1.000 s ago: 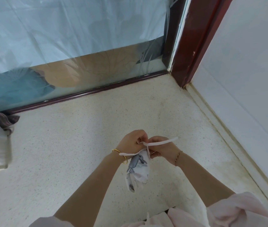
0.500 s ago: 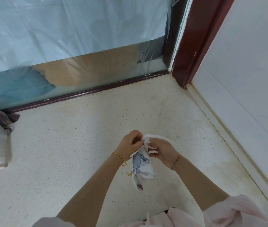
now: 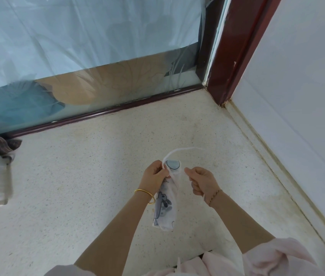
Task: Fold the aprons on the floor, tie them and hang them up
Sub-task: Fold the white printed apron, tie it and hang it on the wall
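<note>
Folded apron (image 3: 165, 206): narrow white bundle, blue cartoon print, held above the floor (image 3: 78, 186). Left hand (image 3: 154, 174) pinches its top; right hand (image 3: 202, 181) fisted on white strap (image 3: 179, 151), which loops upward.

I am holding both forearms out toward twelve o'clock, wrists close together. My left grip (image 3: 154, 173) is curling into a loose fist, fingertips pinching at its three o'clock side. My right grip (image 3: 202, 181) is closing too, knuckles up, thumb and forefinger pinching toward nine o'clock.
</note>
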Demonstrator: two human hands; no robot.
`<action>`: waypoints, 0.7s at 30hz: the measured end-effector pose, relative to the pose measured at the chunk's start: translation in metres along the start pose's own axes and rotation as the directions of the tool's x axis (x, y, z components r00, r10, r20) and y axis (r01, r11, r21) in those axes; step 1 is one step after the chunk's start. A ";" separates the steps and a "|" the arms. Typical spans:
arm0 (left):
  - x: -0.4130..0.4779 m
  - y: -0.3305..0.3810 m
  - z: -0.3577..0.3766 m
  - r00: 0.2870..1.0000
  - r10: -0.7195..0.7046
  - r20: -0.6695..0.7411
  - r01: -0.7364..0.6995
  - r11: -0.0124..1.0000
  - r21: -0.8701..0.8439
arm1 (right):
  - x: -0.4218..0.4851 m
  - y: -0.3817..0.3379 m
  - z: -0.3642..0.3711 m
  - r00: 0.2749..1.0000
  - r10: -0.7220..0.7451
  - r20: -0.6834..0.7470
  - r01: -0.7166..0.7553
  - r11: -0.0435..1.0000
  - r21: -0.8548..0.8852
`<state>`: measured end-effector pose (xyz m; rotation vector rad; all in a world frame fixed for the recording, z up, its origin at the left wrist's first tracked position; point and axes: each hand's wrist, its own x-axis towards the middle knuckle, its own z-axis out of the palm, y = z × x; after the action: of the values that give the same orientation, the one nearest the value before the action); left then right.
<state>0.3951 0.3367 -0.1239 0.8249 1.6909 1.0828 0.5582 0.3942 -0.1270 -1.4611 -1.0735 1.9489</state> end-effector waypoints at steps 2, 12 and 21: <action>-0.002 -0.006 -0.004 0.999 -0.031 -0.011 0.030 0.999 -0.015 | 0.000 0.003 -0.004 1.000 -0.021 0.005 0.022 0.984 -0.176; -0.006 -0.030 -0.004 0.969 -0.178 -0.170 0.193 0.978 0.074 | 0.011 0.030 -0.014 0.976 -0.024 -0.214 -0.128 0.737 -0.664; 0.005 0.003 0.002 0.999 -0.040 -0.001 0.038 0.940 0.339 | -0.008 0.006 0.015 0.982 -0.133 0.135 0.190 0.675 -0.713</action>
<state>0.3953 0.3430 -0.1237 1.0038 1.9107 0.7694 0.5473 0.3806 -0.1252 -1.5805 -2.1049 1.4997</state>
